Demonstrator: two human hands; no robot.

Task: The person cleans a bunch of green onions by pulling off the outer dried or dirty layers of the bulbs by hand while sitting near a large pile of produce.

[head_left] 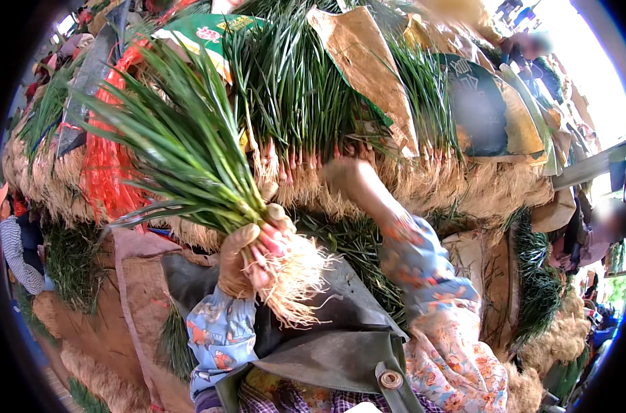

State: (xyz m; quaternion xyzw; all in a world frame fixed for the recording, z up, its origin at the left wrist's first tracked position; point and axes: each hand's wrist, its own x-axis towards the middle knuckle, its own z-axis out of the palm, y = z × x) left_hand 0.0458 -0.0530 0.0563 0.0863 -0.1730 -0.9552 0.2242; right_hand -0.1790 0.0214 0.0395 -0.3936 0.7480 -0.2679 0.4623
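Plant heap (pixel 296 103) behind. Left hand (pixel 234 259) closed round bunch (pixel 217 182): green leaves (pixel 196 138), pink bulbs (pixel 270 241), pale roots (pixel 296 275). Right hand (pixel 354 177) at heap's front edge, grip unclear. Sack (pixel 369 69) overlies heap.

Brown floor (pixel 96 330) with dark green leaves (pixel 72 265) at both sides and pale stringy roots (pixel 103 378) at lower left

- Leaves (pixel 217 155) gleaming, smooth and glossy!
- Roots (pixel 296 279), matt, rough!
- Near, apron (pixel 313 359) smooth, leathery!
- Left, strips (pixel 110 148), shiny plastic!
- Far, sack (pixel 360 58), matt creased paper!
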